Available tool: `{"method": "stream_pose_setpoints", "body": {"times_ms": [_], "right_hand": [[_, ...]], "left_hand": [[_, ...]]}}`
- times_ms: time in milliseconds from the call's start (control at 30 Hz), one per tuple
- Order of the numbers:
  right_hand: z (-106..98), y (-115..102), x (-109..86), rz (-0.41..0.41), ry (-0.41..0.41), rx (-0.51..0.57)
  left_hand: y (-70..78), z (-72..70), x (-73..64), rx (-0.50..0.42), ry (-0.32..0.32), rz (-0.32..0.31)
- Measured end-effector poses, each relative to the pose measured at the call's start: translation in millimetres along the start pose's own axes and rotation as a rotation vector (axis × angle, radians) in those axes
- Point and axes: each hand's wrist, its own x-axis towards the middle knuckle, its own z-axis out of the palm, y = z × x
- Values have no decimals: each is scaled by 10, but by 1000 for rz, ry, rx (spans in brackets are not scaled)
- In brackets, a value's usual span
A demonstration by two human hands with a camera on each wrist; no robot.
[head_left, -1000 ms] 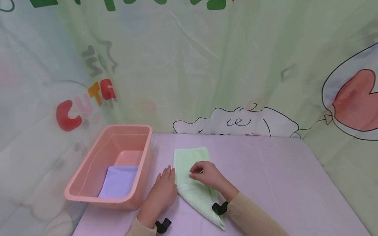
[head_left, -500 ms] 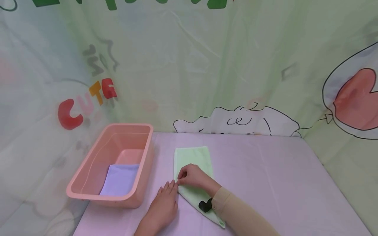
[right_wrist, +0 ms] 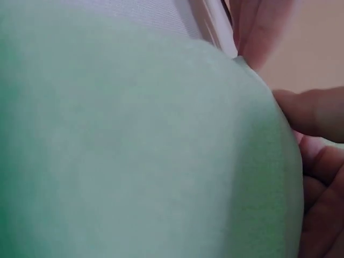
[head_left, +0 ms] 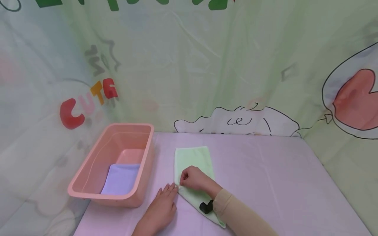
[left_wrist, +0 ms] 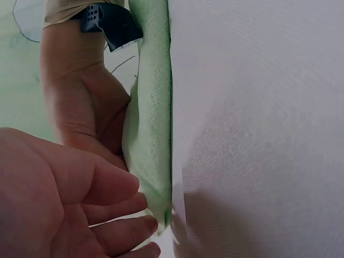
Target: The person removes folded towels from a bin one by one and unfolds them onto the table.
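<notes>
Only the head view shows the pink basin (head_left: 144, 180) and the lilac cloth (head_left: 121, 178) inside, at about nine o'clock from the green towel (head_left: 192, 159); the left wrist view adds the towel's thick, fuzzy side, the right wrist view a thumb (right_wrist: 314, 110) against its rim. The left hand (head_left: 160, 208) lies at the towel's eight o'clock, fingers extended and tips touching its edge, while the towel runs beneath the right hand (head_left: 195, 177), whose fingers curl at its nine o'clock edge, though whether they pinch it I cannot tell
</notes>
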Motion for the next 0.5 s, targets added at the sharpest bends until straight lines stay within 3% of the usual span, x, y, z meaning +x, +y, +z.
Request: {"method": "stream_pose_setpoints", "body": {"times_ms": [300,500], "right_hand": [[-91,91,-61,14,69,49],[-203,133,-108,16,113,85]], "left_hand": [[-67,87,59,-50,13,9],[-57,141,152,-36,22,60]]}}
